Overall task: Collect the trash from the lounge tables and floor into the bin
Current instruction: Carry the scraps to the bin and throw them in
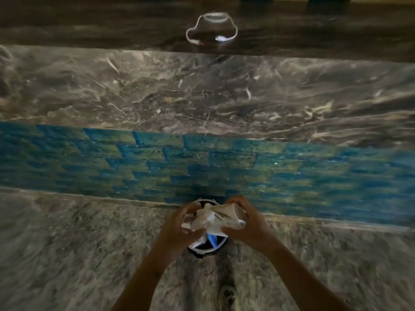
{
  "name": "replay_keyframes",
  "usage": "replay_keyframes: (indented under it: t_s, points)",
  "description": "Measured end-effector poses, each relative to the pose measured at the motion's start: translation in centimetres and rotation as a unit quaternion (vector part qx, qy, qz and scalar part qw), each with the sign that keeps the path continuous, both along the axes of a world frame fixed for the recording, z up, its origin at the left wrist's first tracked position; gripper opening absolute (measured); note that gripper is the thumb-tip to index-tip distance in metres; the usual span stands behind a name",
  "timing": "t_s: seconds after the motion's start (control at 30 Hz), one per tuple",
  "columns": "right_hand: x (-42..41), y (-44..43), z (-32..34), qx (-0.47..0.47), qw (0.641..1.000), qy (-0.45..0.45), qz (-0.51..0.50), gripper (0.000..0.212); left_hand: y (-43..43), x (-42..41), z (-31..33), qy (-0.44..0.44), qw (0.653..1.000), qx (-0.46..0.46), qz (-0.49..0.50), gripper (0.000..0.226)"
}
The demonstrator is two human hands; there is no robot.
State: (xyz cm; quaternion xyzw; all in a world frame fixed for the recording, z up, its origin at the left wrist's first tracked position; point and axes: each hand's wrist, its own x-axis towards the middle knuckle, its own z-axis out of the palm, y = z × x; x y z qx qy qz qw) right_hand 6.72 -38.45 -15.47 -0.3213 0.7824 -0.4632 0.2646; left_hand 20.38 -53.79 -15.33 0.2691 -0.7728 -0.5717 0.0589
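The crumpled paper wad (216,217) you hold is light, soft and springy: it gives under pressure and tends to open out again once released. It sits between your two hands, directly above the mouth of the bin (207,249), which stands on the speckled stone floor (78,254) just before the blue tiled band (202,162). Your left hand (179,223) has its fingers (186,226) curled closed around the near-left end of the wad; your right hand (244,225) clamps the far-right end the same way. That two-sided hold suits loose paper, since pinching only one corner would likely let the rest unfold and catch on the rim. Inside the bin you can see white scraps and something blue (212,240), so it looks partly filled; I judge the wad will need a downward press to seat, and it will compress easily. Beyond the tiles a dark marble ledge (202,93) carries a white looped cable (211,30), well apart from your hands. The view is blurred, so finer detail of the paper cannot be told.
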Motion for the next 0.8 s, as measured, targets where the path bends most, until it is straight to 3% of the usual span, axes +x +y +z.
replay_keyframes:
  t_s: [0.2,0.3,0.6,0.8]
  points:
    - [-6.3,-4.3,-9.5,0.084,0.992,0.026,-0.092,0.051,-3.8,-6.1,-8.3,-0.049,0.977,0.038,0.206,0.021]
    - [-7.5,-6.1,-15.8,0.110,0.985,0.020,-0.131,0.051,-5.1,-8.0,-14.0,-0.075,0.958,0.065,0.268,0.021]
    - [-8.3,-10.2,-34.0,0.160,0.966,0.001,-0.201,0.067,-6.6,-11.6,-30.9,-0.092,0.949,0.146,0.263,0.014]
    - [-7.7,-11.3,-40.0,0.216,0.930,0.028,-0.295,0.070,-6.8,-11.5,-37.0,-0.127,0.934,0.154,0.295,0.019]
